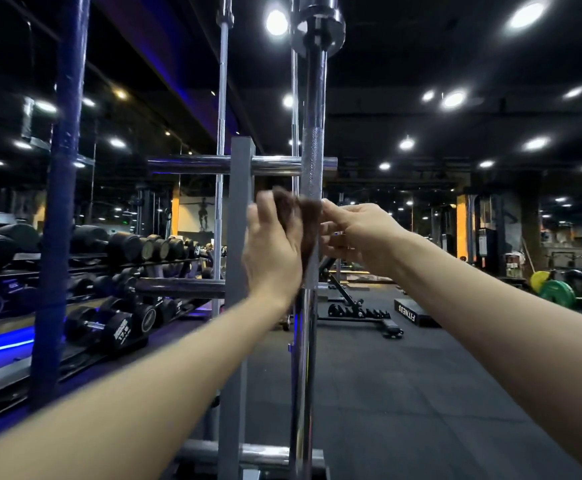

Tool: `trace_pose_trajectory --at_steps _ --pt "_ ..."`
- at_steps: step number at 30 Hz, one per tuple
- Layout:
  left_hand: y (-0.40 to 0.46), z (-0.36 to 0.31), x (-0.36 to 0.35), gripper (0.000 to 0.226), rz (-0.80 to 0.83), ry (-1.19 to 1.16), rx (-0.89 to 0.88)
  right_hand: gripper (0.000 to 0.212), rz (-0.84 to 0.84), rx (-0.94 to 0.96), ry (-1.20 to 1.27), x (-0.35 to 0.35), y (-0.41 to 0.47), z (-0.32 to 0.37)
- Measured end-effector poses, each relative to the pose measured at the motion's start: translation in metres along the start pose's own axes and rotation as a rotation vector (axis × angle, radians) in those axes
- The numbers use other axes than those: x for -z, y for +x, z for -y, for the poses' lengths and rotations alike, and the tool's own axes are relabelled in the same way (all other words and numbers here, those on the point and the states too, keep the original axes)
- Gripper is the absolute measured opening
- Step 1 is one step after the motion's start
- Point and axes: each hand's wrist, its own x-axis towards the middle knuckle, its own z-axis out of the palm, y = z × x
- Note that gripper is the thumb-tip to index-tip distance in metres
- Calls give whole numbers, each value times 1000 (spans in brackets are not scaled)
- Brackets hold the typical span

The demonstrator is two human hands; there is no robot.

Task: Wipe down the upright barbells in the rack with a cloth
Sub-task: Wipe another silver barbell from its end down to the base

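Dim gym floor, black rubber matting under ceiling spots. Nearest, both forearms reach up to the closest upright barbell (312, 188), standing in the grey rack (239, 209). The left hand (271, 252) presses a brown cloth (298, 216) against the knurled shaft, fingers loosely curled round it; the right hand (359, 237) pinches the cloth's other edge, likely to wrap it round the bar before sliding. The rack's chrome cross pegs (185, 165) sit just above and may block an upward stroke. Two more barbells (221, 133) wait behind. Beyond, dumbbells (123, 247) line the left, a bench (355, 306) and coloured plates (556, 293) farther off
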Motion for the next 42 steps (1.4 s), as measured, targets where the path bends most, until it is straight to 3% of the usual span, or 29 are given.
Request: trace_pose_trajectory --at_steps 4,12,20,27,35,42 --pt "-62 7 -3 36 129 157 -125 23 -74 56 11 -1 -3 -9" --pt "10 -11 -7 34 13 156 -79 30 -109 -17 119 -1 0 3" --pt "-56 17 7 33 173 161 -184 25 -11 -36 141 6 -5 -18" --pt "10 -6 -9 31 26 168 -185 34 -62 -66 216 7 1 -9" --pt "-87 28 11 30 233 180 -259 9 -23 -57 185 3 -8 -28" --pt "-7 -8 -8 33 68 273 -193 33 -21 -98 213 7 -4 -28"
